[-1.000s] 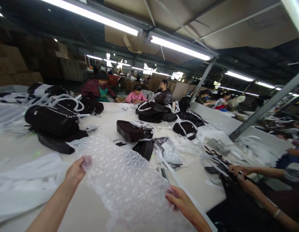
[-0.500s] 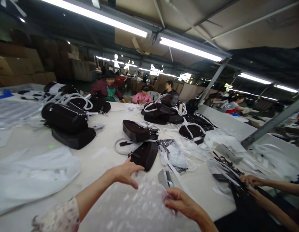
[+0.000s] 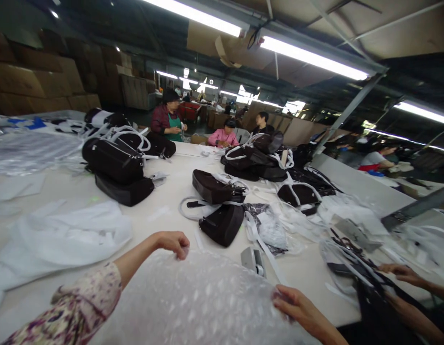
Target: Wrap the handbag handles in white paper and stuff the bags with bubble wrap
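Observation:
A sheet of clear bubble wrap (image 3: 203,292) spreads across the near edge of the table in front of me. My left hand (image 3: 174,243) pinches its far left edge, the fingers curled down. At the right edge, my right hand (image 3: 291,304) grips the wrap between thumb and fingers. Just beyond the sheet stands a grey tape dispenser (image 3: 253,261), nearest to my right hand. Farther off lies a dark handbag (image 3: 223,224) with pale wrapped handles, and another dark handbag (image 3: 212,187) rests against it.
Stacked dark bags (image 3: 116,163) sit at the left, and a bigger pile (image 3: 256,158) at the back. White foam sheeting (image 3: 63,239) lies at left. A co-worker's hands (image 3: 404,275) handle a black bag at right. Several people sit across the table.
My left hand has gone from spread fingers to pinching the wrap's edge. My right hand has moved right, and the sheet is now spread wider. The view has shifted somewhat.

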{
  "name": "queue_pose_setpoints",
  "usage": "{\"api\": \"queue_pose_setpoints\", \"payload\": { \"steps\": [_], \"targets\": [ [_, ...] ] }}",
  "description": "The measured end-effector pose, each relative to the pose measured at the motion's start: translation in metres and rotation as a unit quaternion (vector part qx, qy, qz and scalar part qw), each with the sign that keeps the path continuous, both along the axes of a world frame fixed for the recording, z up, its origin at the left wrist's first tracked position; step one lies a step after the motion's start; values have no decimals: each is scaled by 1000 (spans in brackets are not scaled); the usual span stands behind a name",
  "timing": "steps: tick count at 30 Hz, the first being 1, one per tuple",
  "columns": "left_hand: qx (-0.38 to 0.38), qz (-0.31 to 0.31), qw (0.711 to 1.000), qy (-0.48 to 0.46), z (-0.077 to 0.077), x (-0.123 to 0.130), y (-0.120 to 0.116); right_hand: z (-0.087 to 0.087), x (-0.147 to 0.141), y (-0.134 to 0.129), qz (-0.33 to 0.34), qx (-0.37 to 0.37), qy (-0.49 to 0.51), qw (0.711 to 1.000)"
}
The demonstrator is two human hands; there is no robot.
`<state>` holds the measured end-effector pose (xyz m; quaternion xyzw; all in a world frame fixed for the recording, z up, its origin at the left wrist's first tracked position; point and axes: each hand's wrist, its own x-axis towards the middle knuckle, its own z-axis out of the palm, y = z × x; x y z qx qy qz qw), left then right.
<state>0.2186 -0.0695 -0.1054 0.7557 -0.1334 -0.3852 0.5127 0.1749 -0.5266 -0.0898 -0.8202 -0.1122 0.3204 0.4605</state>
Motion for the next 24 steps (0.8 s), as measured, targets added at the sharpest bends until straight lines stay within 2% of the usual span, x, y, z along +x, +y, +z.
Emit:
{"api": "queue_pose_setpoints", "payload": {
  "steps": [5,8,13,18,21,24],
  "targets": [
    [9,18,1000,-1,0,-14,36,-7,5,-16,-9,-18,3,1000],
    [7,49,999,-14,2,-26,47,-10,4,-21,-4,-26,1,1000],
    [12,86,995,-39,2,-34,35,-9,3,-14,2,-38,4,999],
    [27,93,992,-85,-1,-27,12,7,1,4,3,-24,4,1000],
    [37,104,988,-108,2,-24,16,18,-3,13,-2,-9,14,1000],
    [48,121,981,-142,13,-24,21,25,-7,26,-3,-2,10,1000]
  ]
}}
